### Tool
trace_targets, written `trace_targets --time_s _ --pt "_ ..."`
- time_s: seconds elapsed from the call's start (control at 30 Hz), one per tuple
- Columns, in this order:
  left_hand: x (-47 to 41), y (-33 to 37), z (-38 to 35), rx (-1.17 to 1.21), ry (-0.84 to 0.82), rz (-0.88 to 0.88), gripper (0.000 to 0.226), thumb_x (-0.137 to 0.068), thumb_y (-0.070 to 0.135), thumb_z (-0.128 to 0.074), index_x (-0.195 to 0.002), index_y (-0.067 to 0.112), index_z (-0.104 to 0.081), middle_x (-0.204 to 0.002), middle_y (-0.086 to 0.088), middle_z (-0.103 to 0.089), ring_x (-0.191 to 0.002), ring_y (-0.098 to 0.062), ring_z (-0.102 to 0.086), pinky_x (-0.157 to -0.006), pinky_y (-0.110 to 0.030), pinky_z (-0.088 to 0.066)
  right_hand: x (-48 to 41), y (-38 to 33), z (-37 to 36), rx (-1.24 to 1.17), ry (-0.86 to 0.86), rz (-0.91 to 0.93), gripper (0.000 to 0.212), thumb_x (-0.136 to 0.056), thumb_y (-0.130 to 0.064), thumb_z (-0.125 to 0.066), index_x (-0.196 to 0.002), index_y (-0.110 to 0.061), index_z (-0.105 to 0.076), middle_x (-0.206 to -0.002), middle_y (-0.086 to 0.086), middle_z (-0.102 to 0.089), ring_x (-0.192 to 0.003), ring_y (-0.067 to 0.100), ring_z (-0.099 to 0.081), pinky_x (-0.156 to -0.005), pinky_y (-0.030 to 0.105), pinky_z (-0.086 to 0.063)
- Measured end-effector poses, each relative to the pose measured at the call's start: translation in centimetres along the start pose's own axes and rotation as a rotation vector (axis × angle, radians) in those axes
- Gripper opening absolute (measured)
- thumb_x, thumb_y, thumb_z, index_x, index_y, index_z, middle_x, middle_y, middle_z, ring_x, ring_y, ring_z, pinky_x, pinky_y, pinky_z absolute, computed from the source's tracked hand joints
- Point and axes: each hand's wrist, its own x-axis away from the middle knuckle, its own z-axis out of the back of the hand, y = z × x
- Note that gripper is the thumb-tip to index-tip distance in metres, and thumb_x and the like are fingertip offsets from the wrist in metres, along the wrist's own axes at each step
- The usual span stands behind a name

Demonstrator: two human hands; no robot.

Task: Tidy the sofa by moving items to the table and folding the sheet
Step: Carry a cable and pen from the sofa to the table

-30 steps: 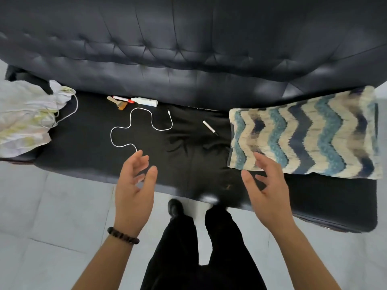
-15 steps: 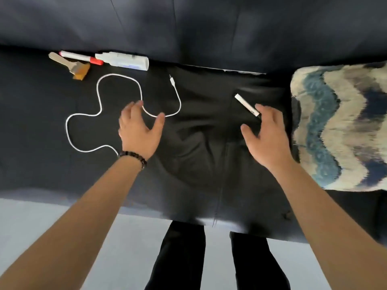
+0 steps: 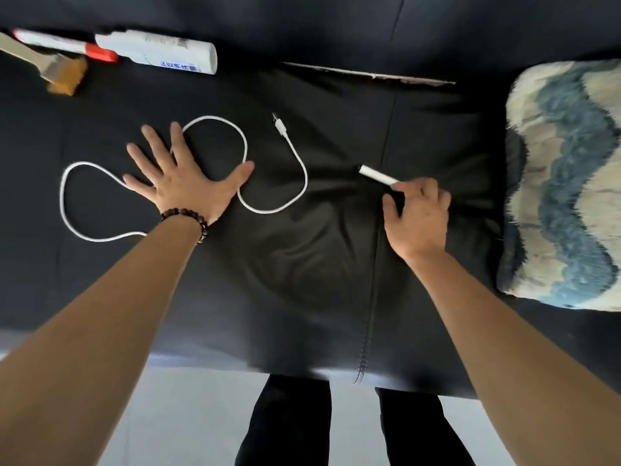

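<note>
A white cable (image 3: 295, 156) loops across the black sofa seat (image 3: 336, 264). My left hand (image 3: 181, 179) lies flat on it with fingers spread, covering part of the loop. A small white pen-like stick (image 3: 376, 174) lies to the right, and my right hand (image 3: 416, 213) pinches its near end with curled fingers. At the back left lie a white bottle (image 3: 158, 52), a red-capped white marker (image 3: 64, 47) and a small brush (image 3: 50, 68).
A blue and cream zigzag cushion (image 3: 564, 183) sits on the seat at the right. The sofa backrest (image 3: 336, 21) rises behind. Grey floor tiles (image 3: 188, 415) and my dark-trousered legs (image 3: 289, 425) show below the seat edge.
I have leaned closer to the seat. My left hand came down flat onto the cable, and my right hand closed its fingers on the end of the white stick.
</note>
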Motion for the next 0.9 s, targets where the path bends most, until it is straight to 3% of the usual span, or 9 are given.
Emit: trace_targets --time_s 0.13,0.27,0.33,0.43,0.53,0.6,0.67,0.8,0.9 --pt "3.5 0.2 -1.6 0.043 0.041 -0.098 0.099 -0.079 0.069 -0.051 -0.154 0.016 -0.014 -0.163 -0.010 0.001 -0.148 -0.039 0.008 -0.115 -0.063 0.002 0.5 -0.1 -0.3 0.153 -0.015 0.019 0.061 -0.099 -0.040 -0.048 -0.153 -0.018 -0.029 -0.131 0.011 -0.050 -0.121 0.035 -0.039 -0.098 0.044 -0.038" --pt "7.0 0.0 -3.5 0.021 0.063 -0.209 0.090 -0.081 0.062 -0.050 -0.152 0.015 -0.020 -0.163 -0.012 -0.001 -0.148 -0.039 0.007 -0.114 -0.061 0.005 -1.2 0.8 0.5 0.224 -0.081 0.071 0.047 -0.099 -0.048 -0.047 -0.137 -0.022 -0.054 -0.124 0.014 -0.051 -0.117 0.037 -0.041 -0.092 0.047 -0.040" --pt "7.9 -0.5 -3.7 0.067 0.064 -0.231 0.073 -0.088 0.056 -0.053 -0.147 0.019 -0.032 -0.163 -0.010 -0.005 -0.149 -0.038 0.004 -0.115 -0.058 0.004 -1.3 1.6 0.9 0.178 -0.070 0.068 0.040 -0.097 -0.051 -0.049 -0.124 -0.025 -0.063 -0.120 0.012 -0.051 -0.113 0.035 -0.044 -0.091 0.044 -0.041" --pt "9.9 -0.9 -3.9 0.128 0.094 -0.285 0.028 -0.097 0.037 -0.051 -0.118 0.019 -0.056 -0.161 -0.009 -0.018 -0.149 -0.038 -0.008 -0.116 -0.057 -0.005 0.8 2.8 1.5 0.081 -0.056 0.061 0.035 -0.097 -0.047 -0.052 -0.115 -0.020 -0.064 -0.121 0.012 -0.050 -0.112 0.033 -0.046 -0.094 0.043 -0.039" --pt "12.9 -0.7 -3.4 0.174 0.036 -0.309 0.012 -0.100 0.025 -0.050 -0.100 0.015 -0.057 -0.156 -0.008 -0.033 -0.147 -0.036 -0.018 -0.117 -0.053 -0.010 5.4 3.7 3.6 -0.184 -0.097 0.047 0.027 -0.099 -0.039 -0.053 -0.110 -0.015 -0.059 -0.109 0.008 -0.057 -0.098 0.027 -0.052 -0.083 0.034 -0.040" --pt "15.4 0.1 -1.2 0.324 -0.081 -0.223 0.009 -0.100 0.023 -0.049 -0.101 0.016 -0.054 -0.133 -0.006 -0.060 -0.132 -0.034 -0.045 -0.109 -0.048 -0.031 9.4 4.0 6.6 -0.390 -0.169 -0.038 0.023 -0.099 -0.039 -0.052 -0.108 -0.019 -0.053 -0.091 0.001 -0.063 -0.080 0.022 -0.058 -0.072 0.032 -0.043" --pt "18.7 1.4 2.7 0.476 -0.143 -0.135 0.005 -0.101 0.026 -0.047 -0.102 0.022 -0.049 -0.092 0.002 -0.071 -0.090 -0.027 -0.066 -0.081 -0.041 -0.050 13.9 4.3 10.8 -0.502 -0.184 -0.112 0.018 -0.099 -0.043 -0.051 -0.105 -0.025 -0.048 -0.078 0.000 -0.065 -0.070 0.020 -0.062 -0.069 0.040 -0.051" --pt "27.5 5.5 13.8 0.632 -0.041 -0.169 0.005 -0.100 0.019 -0.047 -0.103 0.016 -0.048 -0.070 0.008 -0.055 -0.059 -0.002 -0.053 -0.061 -0.022 -0.044 22.2 3.9 23.4 -0.598 -0.145 -0.170 0.018 -0.098 -0.040 -0.054 -0.111 -0.030 -0.047 -0.077 -0.006 -0.058 -0.064 0.008 -0.054 -0.065 0.029 -0.046" --pt "33.4 8.4 23.6 0.844 0.010 -0.126 0.004 -0.099 0.018 -0.047 -0.099 0.016 -0.044 -0.071 0.006 -0.050 -0.058 -0.006 -0.049 -0.057 -0.024 -0.047 27.2 3.5 34.0 -0.654 -0.067 -0.170 0.039 -0.096 -0.039 -0.060 -0.131 -0.030 -0.044 -0.084 -0.011 -0.057 -0.071 -0.002 -0.057 -0.068 0.015 -0.043"
